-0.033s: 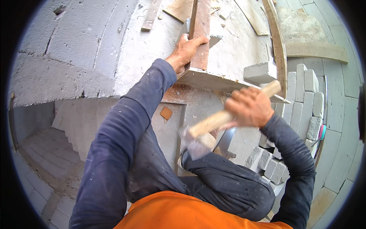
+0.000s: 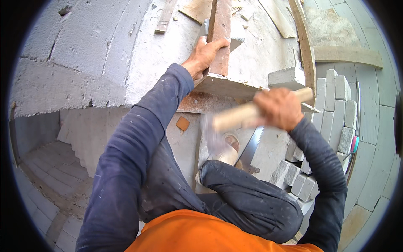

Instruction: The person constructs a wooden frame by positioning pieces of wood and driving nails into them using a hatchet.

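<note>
My left hand (image 2: 205,56) is closed around a reddish-brown wooden plank (image 2: 220,23), thumb across its top face. Below and right of that plank's near end runs a thin pale board (image 2: 235,88), set on edge. My right hand (image 2: 280,110) grips a hammer (image 2: 235,117) by its light wooden handle. The hammer's head is smeared by motion and hangs in the air below the plank's near end, apart from it. A handsaw (image 2: 250,147) with a bright toothed blade lies under my right hand, beside my foot.
Pale blocks (image 2: 329,122) are stacked at the right, and a single block (image 2: 286,77) sits behind the board. A long wooden strip (image 2: 307,46) stands near it. Rough block wall (image 2: 84,59) fills the left. A small brown piece (image 2: 182,124) lies on the floor.
The hammer's head has swung upward a little, and its handle has shifted slightly right and up with my right hand. More of the handsaw shows. My left hand stays on the plank.
</note>
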`<state>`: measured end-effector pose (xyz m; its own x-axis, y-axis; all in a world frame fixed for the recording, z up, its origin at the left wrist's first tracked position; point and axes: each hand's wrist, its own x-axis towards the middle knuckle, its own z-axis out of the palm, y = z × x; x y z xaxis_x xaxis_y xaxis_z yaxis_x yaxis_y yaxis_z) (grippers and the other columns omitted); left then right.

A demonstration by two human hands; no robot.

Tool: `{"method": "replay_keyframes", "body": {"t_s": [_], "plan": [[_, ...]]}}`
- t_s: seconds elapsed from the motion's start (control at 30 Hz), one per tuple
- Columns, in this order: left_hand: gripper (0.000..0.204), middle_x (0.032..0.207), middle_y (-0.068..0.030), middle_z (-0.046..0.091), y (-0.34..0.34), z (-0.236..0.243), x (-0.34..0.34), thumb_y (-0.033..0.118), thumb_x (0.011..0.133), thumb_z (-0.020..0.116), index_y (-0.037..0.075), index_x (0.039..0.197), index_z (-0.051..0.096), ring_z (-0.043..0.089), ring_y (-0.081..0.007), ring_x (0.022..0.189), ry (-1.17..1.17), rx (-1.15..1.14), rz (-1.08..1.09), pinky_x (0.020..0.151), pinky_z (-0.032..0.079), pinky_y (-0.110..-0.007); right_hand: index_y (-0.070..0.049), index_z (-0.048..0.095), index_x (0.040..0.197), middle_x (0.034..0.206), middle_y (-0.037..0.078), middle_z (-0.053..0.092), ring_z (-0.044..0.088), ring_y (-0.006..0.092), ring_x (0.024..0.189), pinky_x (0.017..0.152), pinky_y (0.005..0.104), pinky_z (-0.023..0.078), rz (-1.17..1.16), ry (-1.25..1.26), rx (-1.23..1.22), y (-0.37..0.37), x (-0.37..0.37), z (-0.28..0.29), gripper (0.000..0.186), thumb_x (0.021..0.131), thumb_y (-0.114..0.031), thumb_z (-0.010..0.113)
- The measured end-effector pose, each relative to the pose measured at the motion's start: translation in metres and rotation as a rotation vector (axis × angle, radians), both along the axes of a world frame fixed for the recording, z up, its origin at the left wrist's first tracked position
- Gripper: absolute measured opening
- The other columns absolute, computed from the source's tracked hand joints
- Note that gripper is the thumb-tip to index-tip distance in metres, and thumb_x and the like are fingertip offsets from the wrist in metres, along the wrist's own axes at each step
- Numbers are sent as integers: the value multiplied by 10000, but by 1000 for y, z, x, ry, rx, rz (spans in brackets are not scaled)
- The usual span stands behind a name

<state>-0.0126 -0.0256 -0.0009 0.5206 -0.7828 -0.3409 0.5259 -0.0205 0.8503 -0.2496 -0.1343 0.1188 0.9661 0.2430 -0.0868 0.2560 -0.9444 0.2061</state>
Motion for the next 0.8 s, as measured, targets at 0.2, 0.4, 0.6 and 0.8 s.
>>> {"method": "replay_keyframes", "body": {"t_s": [0.2,0.4,0.6,0.8], "plan": [[613,1077,-145,659,3,-8,8,364,958,746,-11,1340,449,735,-206,850,-35,36,5,690,659,-350,-125,625,874,678,41,611,613,171,527,456,334,467,-244,174,112,20,-6,1,743,881,-867,581],[620,1084,-144,663,-2,-11,5,386,959,745,-15,1327,448,736,-206,876,-41,26,-21,716,657,-340,-122,632,874,641,35,585,609,216,509,472,368,497,-397,46,43,-8,13,1,721,865,-844,627],[617,1092,-146,662,1,-15,6,383,963,740,-12,1333,442,733,-205,889,-56,48,-4,741,654,-353,-147,601,858,641,33,563,579,152,493,444,299,437,-28,20,154,36,0,7,757,864,-902,557],[640,1094,-150,657,-6,-20,7,373,968,728,-40,1354,428,732,-208,904,-86,44,-13,745,655,-353,-89,596,848,642,73,658,639,202,502,468,372,519,-547,228,104,6,21,12,769,902,-855,554]]}}
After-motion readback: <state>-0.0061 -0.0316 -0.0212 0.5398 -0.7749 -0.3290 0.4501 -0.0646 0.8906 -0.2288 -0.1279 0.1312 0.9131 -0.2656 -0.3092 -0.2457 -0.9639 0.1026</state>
